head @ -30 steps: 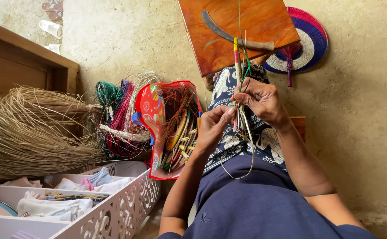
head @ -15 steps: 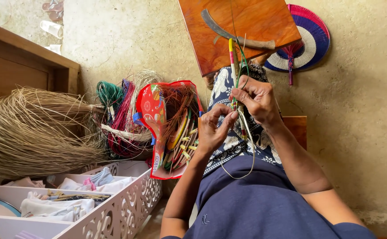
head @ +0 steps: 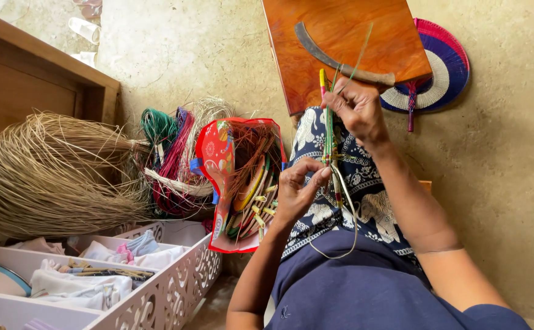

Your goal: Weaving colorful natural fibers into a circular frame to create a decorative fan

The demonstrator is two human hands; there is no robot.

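Hands pinch coloured weaving strands

Fingers of the right hand (head: 357, 110) clench the upper ends of a bundle of green and yellow strands (head: 328, 131), while the left hand (head: 297, 190) pinches it lower down, above the lap. One curved knife (head: 340, 61) lies on one wooden board (head: 340, 36); one woven fan (head: 444, 73) sits beside it.

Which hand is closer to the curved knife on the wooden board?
Right. The right hand is just below the curved knife, pinching strands. The left hand is lower down, farther from it.
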